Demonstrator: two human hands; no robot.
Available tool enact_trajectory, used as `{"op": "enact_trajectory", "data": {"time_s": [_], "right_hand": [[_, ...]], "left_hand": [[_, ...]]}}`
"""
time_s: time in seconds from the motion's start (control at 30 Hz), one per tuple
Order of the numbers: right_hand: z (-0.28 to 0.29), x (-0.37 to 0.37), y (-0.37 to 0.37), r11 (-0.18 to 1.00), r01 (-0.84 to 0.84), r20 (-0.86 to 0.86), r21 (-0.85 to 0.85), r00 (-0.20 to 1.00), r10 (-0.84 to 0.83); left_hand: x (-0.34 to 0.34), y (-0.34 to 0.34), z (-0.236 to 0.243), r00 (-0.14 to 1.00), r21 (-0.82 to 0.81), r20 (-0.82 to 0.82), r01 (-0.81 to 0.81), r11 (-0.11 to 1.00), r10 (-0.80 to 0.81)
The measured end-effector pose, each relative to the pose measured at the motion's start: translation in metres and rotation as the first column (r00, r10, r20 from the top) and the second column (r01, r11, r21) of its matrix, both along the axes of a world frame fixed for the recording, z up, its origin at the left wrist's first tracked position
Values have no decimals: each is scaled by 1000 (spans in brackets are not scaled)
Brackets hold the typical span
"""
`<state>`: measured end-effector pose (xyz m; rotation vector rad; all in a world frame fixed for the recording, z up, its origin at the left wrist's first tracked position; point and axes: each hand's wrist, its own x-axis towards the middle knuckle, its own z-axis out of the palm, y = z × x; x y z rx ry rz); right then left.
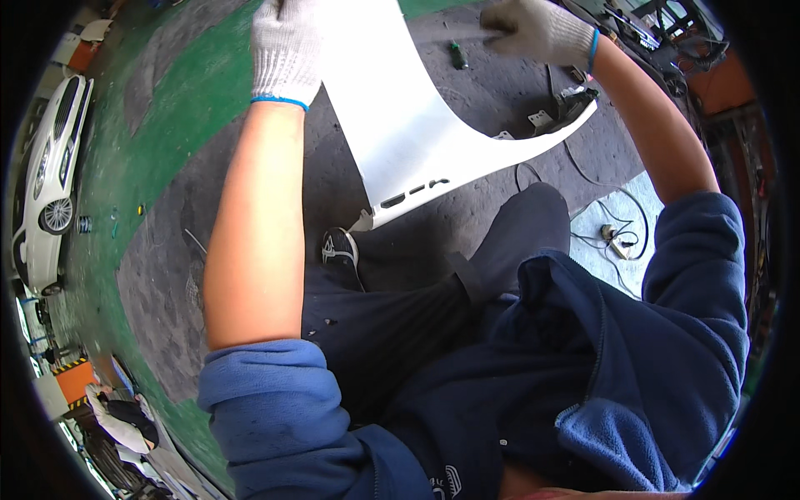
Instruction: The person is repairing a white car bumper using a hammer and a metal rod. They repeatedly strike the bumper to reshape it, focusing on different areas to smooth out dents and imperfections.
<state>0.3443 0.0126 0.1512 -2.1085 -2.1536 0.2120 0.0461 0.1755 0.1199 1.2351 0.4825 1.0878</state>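
Observation:
A white car fender [392, 92] stands in front of me, its wheel-arch curve toward the right and its slotted end low near my shoe. At the top edge of the picture my left hand [287, 50], in a knitted white glove with a blue cuff, is closed on the fender's left edge; its fingertips are partly cut off. My right hand [537, 32], gloved alike, is raised to the right, apart from the fender. Its fingers are curled and somewhat smeared, and whatever they hold cannot be made out. A small green object [459, 56] lies beyond the arch.
Dark matting [167, 283] covers part of the green floor [192, 92]. Cables and a power strip [618, 243] lie to my right, near my knee. A white car [54, 183] stands far left. Another person [125, 417] is at the lower left. Dark equipment [667, 33] fills the upper right.

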Motion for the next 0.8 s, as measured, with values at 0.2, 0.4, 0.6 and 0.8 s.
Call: {"op": "enact_trajectory", "data": {"time_s": [0.2,0.4,0.6,0.8], "right_hand": [[-15,15,14,998,-63,43,5,997,63],[-31,2,10,992,-122,4,-1,992,122],[-48,10,20,999,5,18,35,1000,-5],[-33,12,18,999,-38,64,26,997,37]], "left_hand": [[7,-7,5,999,4,4,-47,999,47],[-2,-9,1,981,10,-126,-146,989,146],[-3,-13,6,998,-21,-61,-25,999,24],[2,-11,-3,999,6,48,-9,1000,9]]}}
